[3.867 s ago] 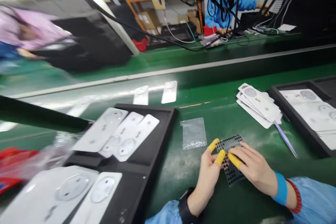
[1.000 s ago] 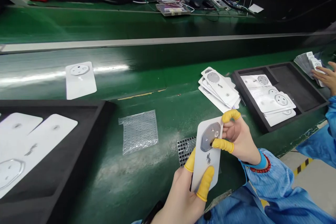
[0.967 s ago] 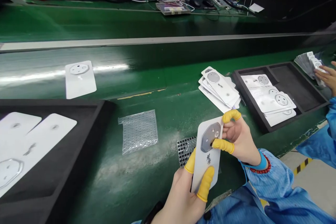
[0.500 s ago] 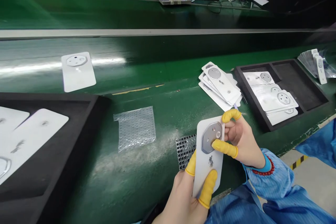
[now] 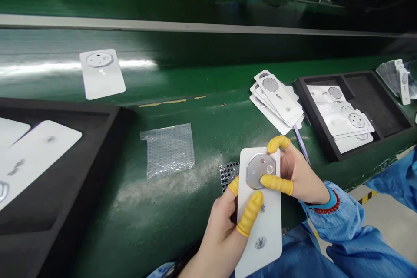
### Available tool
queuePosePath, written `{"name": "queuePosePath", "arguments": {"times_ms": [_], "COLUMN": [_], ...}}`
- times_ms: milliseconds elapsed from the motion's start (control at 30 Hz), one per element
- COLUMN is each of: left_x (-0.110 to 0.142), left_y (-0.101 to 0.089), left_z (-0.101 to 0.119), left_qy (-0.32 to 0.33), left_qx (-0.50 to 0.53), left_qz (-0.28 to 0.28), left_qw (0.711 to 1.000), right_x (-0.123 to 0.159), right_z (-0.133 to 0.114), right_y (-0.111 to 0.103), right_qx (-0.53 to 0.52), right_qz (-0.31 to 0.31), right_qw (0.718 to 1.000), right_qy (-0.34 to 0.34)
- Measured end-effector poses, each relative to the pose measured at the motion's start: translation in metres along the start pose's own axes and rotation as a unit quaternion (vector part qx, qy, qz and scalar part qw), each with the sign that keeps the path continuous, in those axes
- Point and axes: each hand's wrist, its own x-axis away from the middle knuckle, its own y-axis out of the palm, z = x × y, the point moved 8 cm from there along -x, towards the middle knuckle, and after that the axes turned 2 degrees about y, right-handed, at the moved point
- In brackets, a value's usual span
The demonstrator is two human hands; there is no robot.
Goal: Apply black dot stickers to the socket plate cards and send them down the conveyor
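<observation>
A white, round-cornered cover panel (image 5: 260, 230) with a grey octagonal metal plate near its top is held in both hands, close to the bench's front edge. My left hand (image 5: 228, 230) grips its left side, thumb across the front below the plate. My right hand (image 5: 289, 171) pinches the upper right, its thumb on the octagonal plate and a finger at the top corner. Yellow finger cots cover the thumbs and some fingers. Partly hidden behind the panel lies a clear sheet of black dots (image 5: 228, 173). A stack of similar panels (image 5: 278, 102) sits beyond my right hand.
A black tray (image 5: 329, 147) with panels stands at right, another black tray (image 5: 107, 139) at left. Bubble wrap (image 5: 169, 150) lies mid-bench. Purple tweezers (image 5: 301, 143) rest by the stack. A single panel (image 5: 103, 76) lies at the back left; thin strips (image 5: 404, 87) sit far right.
My left hand has shifted up along the panel, so its thumb is nearer the plate and the lower emblem now shows. The view has tilted slightly downward.
</observation>
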Motion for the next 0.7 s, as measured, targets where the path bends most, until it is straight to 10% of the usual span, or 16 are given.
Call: {"name": "queuePosePath", "arguments": {"times_ms": [700], "left_x": [0.011], "left_y": [-0.019], "left_z": [0.007], "left_qy": [0.080], "left_qx": [-0.155], "left_qz": [0.080], "left_qw": [0.981], "right_x": [-0.001], "right_z": [0.002], "right_y": [0.006], "right_qx": [0.017], "right_qz": [-0.012], "right_qw": [1.000], "right_qy": [0.000]}}
